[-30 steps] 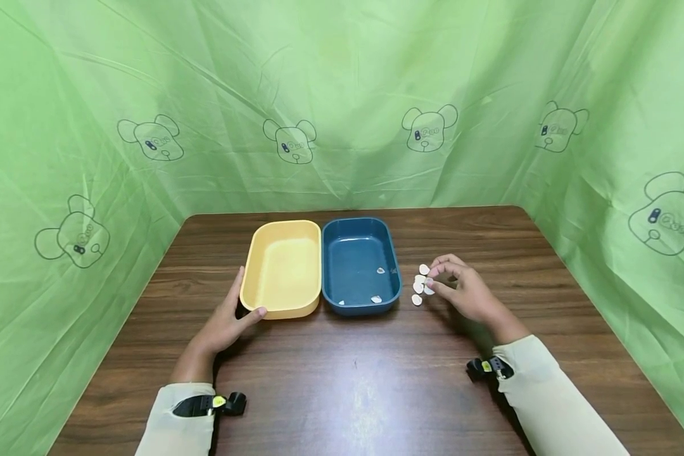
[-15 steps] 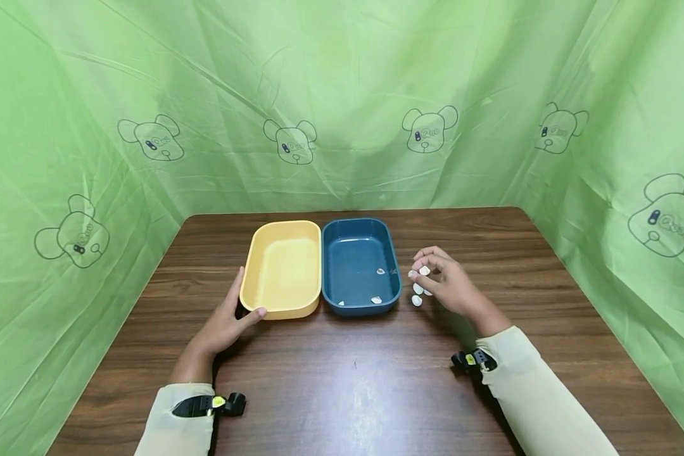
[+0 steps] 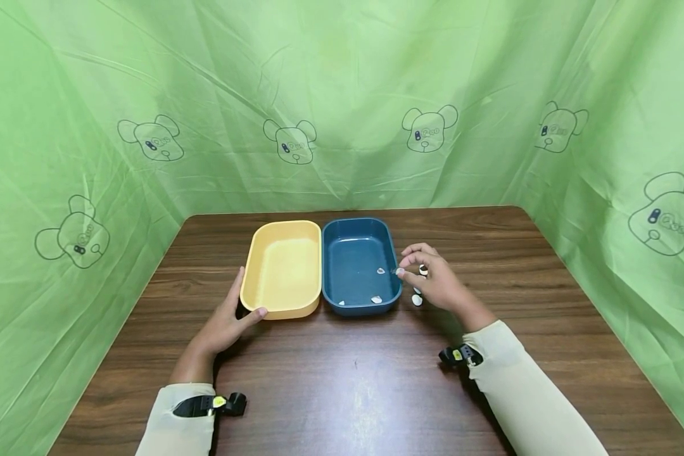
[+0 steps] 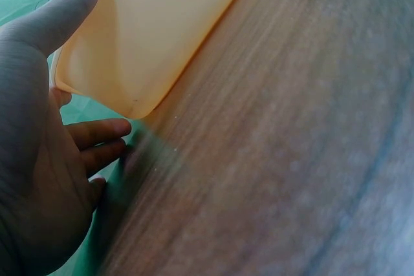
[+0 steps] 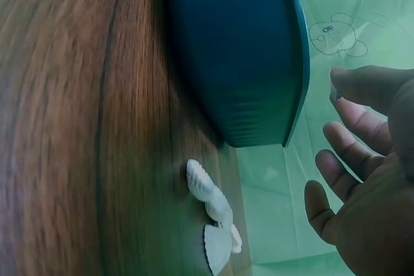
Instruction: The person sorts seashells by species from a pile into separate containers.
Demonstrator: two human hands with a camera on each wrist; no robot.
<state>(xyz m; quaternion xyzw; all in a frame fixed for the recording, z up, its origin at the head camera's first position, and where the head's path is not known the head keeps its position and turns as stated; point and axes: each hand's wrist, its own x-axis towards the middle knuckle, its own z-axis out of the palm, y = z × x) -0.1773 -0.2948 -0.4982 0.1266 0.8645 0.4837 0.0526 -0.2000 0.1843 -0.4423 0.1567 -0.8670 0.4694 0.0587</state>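
My right hand point(image 3: 435, 278) pinches a small white seashell point(image 5: 334, 94) between thumb and index finger, just at the right rim of the blue tray point(image 3: 358, 310). Its other fingers are loosely bent. Below that hand, several white ribbed seashells point(image 5: 218, 208) lie on the table, partly hidden by it in the head view. Inside the blue tray are a shell point(image 3: 377, 299) near the front and a smaller one point(image 3: 380, 271) near the right wall. My left hand point(image 3: 228, 323) rests at the front left corner of the yellow tray point(image 3: 282, 313), thumb along the front and fingers straight along the side.
The two trays stand side by side on a dark wooden table point(image 3: 342, 380). A green cloth point(image 3: 353, 95) printed with bear heads hangs around its back and sides. Each wrist carries a strapped camera.
My right hand has moved left from the shell pile to the blue tray's rim, carrying a pinched shell. The left hand and both trays have stayed put.
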